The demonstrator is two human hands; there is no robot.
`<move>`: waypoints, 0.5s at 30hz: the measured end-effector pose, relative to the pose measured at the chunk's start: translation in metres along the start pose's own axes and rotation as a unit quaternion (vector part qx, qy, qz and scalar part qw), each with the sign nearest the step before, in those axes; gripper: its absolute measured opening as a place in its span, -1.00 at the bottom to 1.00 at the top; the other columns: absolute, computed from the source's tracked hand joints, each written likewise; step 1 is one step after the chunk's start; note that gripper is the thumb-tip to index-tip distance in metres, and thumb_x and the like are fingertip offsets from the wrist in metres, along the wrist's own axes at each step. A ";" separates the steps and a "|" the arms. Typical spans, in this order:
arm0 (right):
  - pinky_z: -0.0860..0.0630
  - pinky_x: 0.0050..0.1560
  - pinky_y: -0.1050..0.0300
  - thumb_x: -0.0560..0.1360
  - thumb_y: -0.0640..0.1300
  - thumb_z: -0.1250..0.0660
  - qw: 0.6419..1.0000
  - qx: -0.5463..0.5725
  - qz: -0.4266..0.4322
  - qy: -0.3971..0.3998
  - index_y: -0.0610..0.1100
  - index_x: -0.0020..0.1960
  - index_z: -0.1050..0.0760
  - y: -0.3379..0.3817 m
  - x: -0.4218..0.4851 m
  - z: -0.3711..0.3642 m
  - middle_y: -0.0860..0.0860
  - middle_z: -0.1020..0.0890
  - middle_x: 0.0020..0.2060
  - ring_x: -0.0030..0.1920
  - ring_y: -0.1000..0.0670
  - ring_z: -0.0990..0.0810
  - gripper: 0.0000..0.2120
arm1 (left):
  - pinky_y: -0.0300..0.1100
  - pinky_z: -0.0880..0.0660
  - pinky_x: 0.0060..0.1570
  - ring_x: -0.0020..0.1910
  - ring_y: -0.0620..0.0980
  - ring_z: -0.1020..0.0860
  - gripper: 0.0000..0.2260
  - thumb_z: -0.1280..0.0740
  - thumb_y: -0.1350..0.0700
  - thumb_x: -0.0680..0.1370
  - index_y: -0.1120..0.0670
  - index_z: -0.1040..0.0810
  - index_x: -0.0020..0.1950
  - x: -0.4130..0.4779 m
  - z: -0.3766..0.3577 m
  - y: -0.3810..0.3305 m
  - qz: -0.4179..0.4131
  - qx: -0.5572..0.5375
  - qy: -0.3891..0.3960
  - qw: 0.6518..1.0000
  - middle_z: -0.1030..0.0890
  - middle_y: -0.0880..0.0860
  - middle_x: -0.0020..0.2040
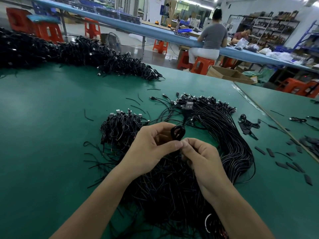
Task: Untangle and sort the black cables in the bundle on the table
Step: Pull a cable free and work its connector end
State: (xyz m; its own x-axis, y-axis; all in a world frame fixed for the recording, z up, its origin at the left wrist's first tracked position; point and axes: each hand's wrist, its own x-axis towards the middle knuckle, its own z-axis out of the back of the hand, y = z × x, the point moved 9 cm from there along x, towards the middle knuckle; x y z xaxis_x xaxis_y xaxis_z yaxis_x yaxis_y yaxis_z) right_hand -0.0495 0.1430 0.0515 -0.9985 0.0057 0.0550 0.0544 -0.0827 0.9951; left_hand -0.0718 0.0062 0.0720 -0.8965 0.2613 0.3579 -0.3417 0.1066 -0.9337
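A large bundle of black cables (229,135) lies on the green table (48,118), its USB plugs fanned out at the far end. Above the bundle's near end, my left hand (151,145) and my right hand (198,152) meet thumb to thumb. Between them they pinch one black cable wound into a small coil (177,132), which stands up above the fingers. That cable's USB plug (188,106) hangs in the air beyond the coil. A pile of small coiled cables (120,128) sits just left of my hands.
A long heap of black cables (72,52) runs along the table's far left. Loose short cable bits (136,102) and flat black pieces (283,164) scatter across the table, mostly right. A table seam (269,116) crosses at right. Two people sit at a blue bench (214,37) behind.
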 end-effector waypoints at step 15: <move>-0.50 0.04 0.18 0.62 0.08 -0.23 0.826 -0.561 -0.028 -0.045 -0.01 0.13 -0.52 -0.023 0.019 0.056 0.06 -0.57 0.05 0.07 0.05 -0.55 -0.80 | -0.45 -0.46 -0.18 -0.21 -0.37 -0.61 -0.66 -0.58 0.07 0.40 -0.14 -0.55 0.08 0.006 0.084 0.014 0.062 0.250 -0.215 0.942 -0.66 -0.19 -0.26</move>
State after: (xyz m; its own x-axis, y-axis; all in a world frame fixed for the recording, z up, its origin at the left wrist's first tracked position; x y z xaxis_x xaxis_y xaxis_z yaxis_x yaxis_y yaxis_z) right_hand -0.0695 0.2006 0.0338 -0.9917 0.1096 0.0679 -0.0848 -0.9512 0.2968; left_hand -0.1057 -0.0716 0.0606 -0.9328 -0.1821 0.3110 -0.2212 -0.3920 -0.8930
